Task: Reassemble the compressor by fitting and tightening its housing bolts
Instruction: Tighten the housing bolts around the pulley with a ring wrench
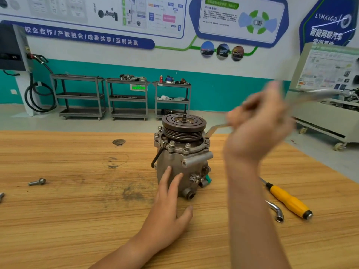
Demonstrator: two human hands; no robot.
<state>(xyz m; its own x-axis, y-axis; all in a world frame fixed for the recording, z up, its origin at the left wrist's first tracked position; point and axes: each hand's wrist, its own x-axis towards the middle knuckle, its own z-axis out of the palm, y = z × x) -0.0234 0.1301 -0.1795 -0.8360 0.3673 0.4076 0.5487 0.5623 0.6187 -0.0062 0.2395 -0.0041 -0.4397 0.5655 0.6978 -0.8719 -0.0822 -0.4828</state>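
Head view: on the pale wood-grain desk [77, 220], lower centre, the left hand [171, 216] lays straight fingers flat against the compressor [180, 158], its grip apart, bracing rather than clasping. A yellow-handled screwdriver [289, 200] and a bent steel socket key [276, 210] lie at lower right, and a loose bolt [37, 181] at left. The compressor stands upright at frame centre, with a rough cast-grey body, a ribbed dark pulley [183, 123] on top and hex flange bolts [171, 145] around it. Right of it, the blurred right hand [256, 129] has its grip curled round a flat metal spanner [215, 128]. Best, I judge, to seat the spanner square, hold the body firm and tighten crosswise. Steel carts [128, 98] stand far behind.
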